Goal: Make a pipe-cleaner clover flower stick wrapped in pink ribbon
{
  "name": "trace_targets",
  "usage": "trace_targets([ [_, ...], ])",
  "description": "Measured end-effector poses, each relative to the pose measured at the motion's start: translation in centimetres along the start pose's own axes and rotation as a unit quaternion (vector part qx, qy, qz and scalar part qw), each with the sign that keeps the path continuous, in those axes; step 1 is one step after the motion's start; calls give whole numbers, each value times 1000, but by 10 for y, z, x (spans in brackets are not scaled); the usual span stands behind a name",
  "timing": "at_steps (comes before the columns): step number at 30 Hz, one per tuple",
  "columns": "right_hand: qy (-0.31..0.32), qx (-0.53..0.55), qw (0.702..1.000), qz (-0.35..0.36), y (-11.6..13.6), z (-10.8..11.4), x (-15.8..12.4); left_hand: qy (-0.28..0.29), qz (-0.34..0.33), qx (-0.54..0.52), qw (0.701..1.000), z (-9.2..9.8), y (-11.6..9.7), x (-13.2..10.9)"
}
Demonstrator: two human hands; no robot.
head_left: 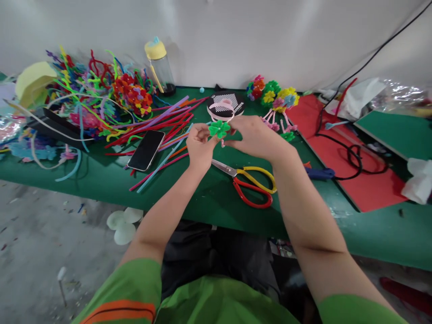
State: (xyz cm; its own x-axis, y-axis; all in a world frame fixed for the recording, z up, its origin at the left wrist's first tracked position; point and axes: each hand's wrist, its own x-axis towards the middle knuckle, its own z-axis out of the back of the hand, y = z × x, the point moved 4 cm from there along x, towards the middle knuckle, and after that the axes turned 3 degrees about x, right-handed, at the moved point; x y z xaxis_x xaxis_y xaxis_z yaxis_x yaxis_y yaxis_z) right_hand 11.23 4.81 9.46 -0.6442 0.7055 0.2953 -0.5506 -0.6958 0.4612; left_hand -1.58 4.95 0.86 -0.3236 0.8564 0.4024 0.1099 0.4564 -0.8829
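Observation:
Both my hands hold a small green pipe-cleaner flower above the green table. My left hand pinches it from the left with its fingers closed. From the right, my right hand grips it too, and a short pink stem shows under its fingers. Red-and-yellow scissors lie on the table just below my hands. A round black-and-white spool with pink ribbon sits right behind the flower.
Loose pipe cleaners and a black phone lie to the left, with a tangled pile of coloured ones and a yellow-capped bottle behind. Finished flowers stand at the back. A red mat with a black cable lies right.

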Motion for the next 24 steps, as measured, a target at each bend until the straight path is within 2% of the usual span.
trace_targets([
  [6, -1, 64, 997, -34, 1, -14, 6, 7, 18, -21, 1000, -1, -5, -1],
  [10, -52, 104, 991, -69, -4, -21, 4, 30, 34, -30, 999, -4, -10, -3],
  [13, -88, 84, 986, -115, -12, -22, -2, 53, -3, -8, 999, -7, -13, -4],
  [16, -121, 29, 981, -151, -26, -17, -11, 95, -32, 50, 994, -9, -12, -3],
  [18, -145, -44, 975, -160, -40, -9, -17, 106, -22, 97, 989, -9, -10, -3],
  [22, -100, -176, 968, -147, -76, 3, -19, 90, 7, 182, 979, -3, -6, -2],
  [24, -83, -188, 969, -133, -93, 9, -15, 86, 20, 211, 974, -1, -4, -1],
])
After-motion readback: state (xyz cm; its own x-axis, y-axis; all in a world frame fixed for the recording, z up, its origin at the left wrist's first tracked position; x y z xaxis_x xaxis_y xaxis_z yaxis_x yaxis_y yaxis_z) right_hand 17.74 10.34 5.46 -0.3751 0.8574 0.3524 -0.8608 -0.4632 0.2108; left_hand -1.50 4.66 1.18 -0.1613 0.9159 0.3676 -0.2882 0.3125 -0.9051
